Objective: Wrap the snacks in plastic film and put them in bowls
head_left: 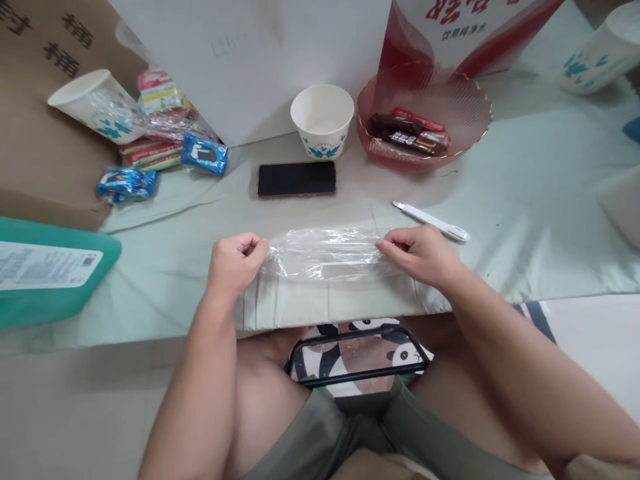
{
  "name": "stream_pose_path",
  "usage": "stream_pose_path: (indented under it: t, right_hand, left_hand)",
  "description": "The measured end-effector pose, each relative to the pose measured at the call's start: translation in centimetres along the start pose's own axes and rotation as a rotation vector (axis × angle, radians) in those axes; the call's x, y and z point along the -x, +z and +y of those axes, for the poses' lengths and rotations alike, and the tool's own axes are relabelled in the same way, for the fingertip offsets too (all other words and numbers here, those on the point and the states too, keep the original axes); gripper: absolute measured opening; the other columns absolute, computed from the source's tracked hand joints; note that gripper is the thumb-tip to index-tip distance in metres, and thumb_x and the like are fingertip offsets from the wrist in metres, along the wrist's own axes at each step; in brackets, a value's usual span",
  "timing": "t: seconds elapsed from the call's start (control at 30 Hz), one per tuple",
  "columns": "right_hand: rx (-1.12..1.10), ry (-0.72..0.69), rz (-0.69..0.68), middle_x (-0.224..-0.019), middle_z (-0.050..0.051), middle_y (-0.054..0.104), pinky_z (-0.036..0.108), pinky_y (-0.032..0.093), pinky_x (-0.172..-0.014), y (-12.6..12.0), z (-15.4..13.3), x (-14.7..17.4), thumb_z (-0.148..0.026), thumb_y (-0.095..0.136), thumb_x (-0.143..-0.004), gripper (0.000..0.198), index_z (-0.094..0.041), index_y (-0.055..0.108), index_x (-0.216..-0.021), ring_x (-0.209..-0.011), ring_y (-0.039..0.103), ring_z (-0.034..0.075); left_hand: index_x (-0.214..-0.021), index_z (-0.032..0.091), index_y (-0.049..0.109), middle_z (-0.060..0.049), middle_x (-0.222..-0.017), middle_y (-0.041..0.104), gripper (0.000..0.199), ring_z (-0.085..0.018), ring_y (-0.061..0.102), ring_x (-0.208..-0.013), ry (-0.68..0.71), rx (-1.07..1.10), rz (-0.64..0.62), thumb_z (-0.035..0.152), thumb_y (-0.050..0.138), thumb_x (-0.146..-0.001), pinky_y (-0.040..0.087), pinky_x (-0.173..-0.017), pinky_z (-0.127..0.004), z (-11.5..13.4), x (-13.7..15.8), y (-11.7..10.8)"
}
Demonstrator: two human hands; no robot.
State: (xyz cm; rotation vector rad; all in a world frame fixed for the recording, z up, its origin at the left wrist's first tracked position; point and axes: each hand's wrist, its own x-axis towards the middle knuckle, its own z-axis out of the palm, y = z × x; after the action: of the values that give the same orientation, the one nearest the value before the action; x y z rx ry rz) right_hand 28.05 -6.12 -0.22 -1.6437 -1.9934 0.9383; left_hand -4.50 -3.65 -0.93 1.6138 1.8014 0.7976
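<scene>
Between my two hands a clear plastic bag (325, 257) is stretched out sideways above the table's front edge, crinkled and shiny. My left hand (237, 257) pinches its left end between thumb and fingers. Its right end is pinched the same way by my right hand (417, 253). Just beyond my right hand lies a white utility knife (431, 221), its tip pointing up and left. A dark-screened phone (297, 179) rests flat on the cloth beyond the bag.
Behind the phone stands a white paper cup (323, 120), beside a pink bowl (425, 157) of wrapped snacks. Blue snack packets (204, 155) and a tilted paper cup (95, 107) are at left, near a green container (107, 260). A black-framed case with panda print (357, 357) sits between my legs.
</scene>
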Motion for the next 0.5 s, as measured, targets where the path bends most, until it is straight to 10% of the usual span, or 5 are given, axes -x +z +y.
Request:
stream_pose_path:
  t: [0.23,0.37,0.5]
  right_hand:
    - [0.150,0.158,-0.060,-0.056,-0.002,0.060,0.030,0.033,-0.055,0.2,0.0,-0.1,-0.037,0.064,-0.083,0.023,-0.022,0.061,-0.066,-0.055,0.051,0.015]
    - [0.192,0.045,-0.066,-0.077,0.002,0.070,0.031,0.041,-0.062,0.4,0.6,-0.1,-0.030,0.068,-0.079,0.008,-0.022,0.065,-0.080,-0.070,0.062,0.019]
    - [0.238,-0.113,0.056,-0.114,0.011,0.070,0.042,0.052,-0.086,0.7,1.3,-0.2,-0.030,0.071,-0.080,0.034,-0.022,0.068,-0.112,-0.102,0.067,0.029]
  left_hand:
    - [-0.049,0.020,0.047,0.004,-0.047,0.036,0.028,-0.009,0.033,-0.047,0.032,-0.094,-0.062,0.034,0.058,-0.071,0.026,-0.049,-0.026,-0.1,-0.2,0.2]
    - [-0.051,0.021,0.046,0.005,-0.046,0.034,0.028,-0.010,0.032,-0.048,0.099,-0.170,-0.095,0.033,0.060,-0.072,0.029,-0.051,-0.027,-0.3,-0.1,0.3]
    - [-0.070,0.021,0.059,0.001,-0.066,0.057,0.011,-0.014,0.052,-0.062,0.236,-0.201,-0.038,0.031,0.063,-0.073,0.043,-0.063,-0.027,-0.5,-0.2,0.6]
